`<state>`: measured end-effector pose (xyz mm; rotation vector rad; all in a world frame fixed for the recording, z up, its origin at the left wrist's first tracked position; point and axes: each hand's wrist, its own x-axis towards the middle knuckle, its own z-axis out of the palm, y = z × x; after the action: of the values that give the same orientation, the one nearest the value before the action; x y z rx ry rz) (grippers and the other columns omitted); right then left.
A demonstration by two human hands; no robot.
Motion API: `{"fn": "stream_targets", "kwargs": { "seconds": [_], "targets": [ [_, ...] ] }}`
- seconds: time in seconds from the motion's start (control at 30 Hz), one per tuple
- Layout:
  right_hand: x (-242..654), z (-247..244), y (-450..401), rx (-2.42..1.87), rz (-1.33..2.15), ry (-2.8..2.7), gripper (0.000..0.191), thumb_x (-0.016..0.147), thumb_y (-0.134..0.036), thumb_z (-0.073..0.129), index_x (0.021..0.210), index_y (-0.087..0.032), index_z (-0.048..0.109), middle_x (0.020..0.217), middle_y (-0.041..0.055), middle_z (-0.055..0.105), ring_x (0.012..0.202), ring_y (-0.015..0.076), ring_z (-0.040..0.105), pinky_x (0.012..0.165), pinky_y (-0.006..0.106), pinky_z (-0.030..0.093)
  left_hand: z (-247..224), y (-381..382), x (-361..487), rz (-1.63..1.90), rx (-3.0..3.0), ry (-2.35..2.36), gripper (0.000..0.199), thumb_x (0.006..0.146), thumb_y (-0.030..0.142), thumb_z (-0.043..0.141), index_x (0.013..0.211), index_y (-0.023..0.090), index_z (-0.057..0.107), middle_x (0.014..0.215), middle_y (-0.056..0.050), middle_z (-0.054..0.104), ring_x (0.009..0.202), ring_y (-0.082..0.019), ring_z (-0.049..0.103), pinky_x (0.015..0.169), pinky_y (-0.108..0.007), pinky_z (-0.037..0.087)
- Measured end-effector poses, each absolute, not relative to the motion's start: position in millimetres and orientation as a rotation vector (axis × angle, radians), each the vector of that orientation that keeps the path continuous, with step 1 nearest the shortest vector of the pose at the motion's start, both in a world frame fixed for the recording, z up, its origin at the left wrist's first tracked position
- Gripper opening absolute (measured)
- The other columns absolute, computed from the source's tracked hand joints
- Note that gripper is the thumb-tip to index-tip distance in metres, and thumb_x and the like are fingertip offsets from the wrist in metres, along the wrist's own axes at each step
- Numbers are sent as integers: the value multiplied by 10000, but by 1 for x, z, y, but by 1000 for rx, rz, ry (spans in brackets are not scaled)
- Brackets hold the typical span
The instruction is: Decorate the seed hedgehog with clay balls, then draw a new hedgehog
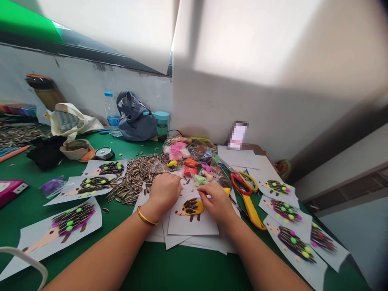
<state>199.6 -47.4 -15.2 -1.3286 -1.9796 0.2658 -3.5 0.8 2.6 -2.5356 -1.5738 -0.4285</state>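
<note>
Hands [165,193] [216,202] curled over a paper hedgehog [191,207], grip unclear, amid sunflower seeds [136,178] and clay packets [189,157]

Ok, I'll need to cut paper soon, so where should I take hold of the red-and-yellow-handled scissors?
Use your right hand and take the scissors by their finger loops, coming down from above on the near side. The loops lie toward you, while the blades point away toward the plastic bags, so this probably keeps your fingers off the edges. Mind the yellow utility knife just below.
</note>
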Motion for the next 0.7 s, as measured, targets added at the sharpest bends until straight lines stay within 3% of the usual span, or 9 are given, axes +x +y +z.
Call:
{"fn": "stream_targets", "kwargs": {
  "seconds": [0.17,0.37,0.7],
  "targets": [
    [200,-14,-48,-1303,240,-1962,163,885,-185,542,954,-226,684,919,48,685,898,204,605,840,344,467,4,-1,-1,-617,-2596,-1555,302,917,297,443,725,188,650,777,-69,682,787,-217,589,710,-337,368],
    [198,-15,-51,-1186,105,-1959,333,889,-172,531,1199,-255,620,1080,67,642,1013,212,576,892,369,462,6,-16,13,-833,-2883,-1374,244,896,235,484,695,189,615,737,-22,644,750,-165,563,707,-288,377],
    [199,-9,-52,-1263,215,-1978,135,892,-170,523,898,-209,652,888,48,654,875,195,582,812,332,455,4,-16,15,-803,-3015,-1276,255,953,299,434,862,207,654,838,-32,656,843,-184,572,770,-308,407]
  ]
}}
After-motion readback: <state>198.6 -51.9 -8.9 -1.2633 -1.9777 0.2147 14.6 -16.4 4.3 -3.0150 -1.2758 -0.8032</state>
